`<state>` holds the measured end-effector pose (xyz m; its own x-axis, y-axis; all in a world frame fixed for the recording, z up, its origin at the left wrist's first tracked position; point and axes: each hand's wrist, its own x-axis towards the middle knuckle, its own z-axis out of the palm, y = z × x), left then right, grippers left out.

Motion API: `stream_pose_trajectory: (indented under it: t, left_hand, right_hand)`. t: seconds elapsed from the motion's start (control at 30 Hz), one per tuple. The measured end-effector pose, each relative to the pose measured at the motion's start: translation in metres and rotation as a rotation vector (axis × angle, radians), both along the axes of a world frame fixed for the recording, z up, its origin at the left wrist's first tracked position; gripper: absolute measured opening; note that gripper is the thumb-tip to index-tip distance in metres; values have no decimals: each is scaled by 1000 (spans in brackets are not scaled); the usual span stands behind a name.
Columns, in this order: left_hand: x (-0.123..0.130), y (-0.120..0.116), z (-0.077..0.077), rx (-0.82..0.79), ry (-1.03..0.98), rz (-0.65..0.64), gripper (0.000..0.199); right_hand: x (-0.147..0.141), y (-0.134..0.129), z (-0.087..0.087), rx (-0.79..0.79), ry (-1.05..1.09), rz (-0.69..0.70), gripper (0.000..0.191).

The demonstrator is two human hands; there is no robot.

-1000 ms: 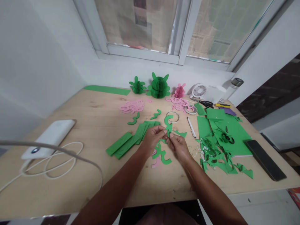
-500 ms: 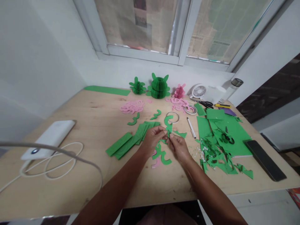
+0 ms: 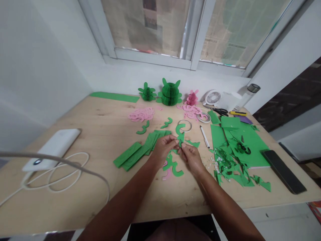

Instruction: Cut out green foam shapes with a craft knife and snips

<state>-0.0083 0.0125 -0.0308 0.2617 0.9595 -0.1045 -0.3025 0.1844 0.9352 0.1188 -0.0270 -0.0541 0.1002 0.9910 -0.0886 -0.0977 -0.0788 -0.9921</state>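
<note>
Power bank is sitting far left. Folded green paper strips are lying beside the left hand, probably for easy reach. That hand is pinching a curved green paper cutout between thumb and forefinger — the right hand is pinching its lower part too, apparently steadying so small a piece. Farther right, paper scraps are lying near a black phone, seemingly pushed aside for working room.

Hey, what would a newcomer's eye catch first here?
Probably the large green honeycomb paper figure by the wall, between a smaller green figure and a pink figure. Then the left hand and right hand, pinching a green paper cutout, left of heaped green paper scraps.
</note>
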Motion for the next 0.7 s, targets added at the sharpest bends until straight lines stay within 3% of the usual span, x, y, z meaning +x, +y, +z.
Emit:
stream_pose_trajectory:
  t: [0.53,0.7]
  left_hand:
    - [-4,6,0,-9,0,68,13]
    - [-7,6,4,30,69,58,11]
  right_hand:
    - [5,0,-1,-42,44,93,51]
    - [8,1,4,-34,56,-27,47]
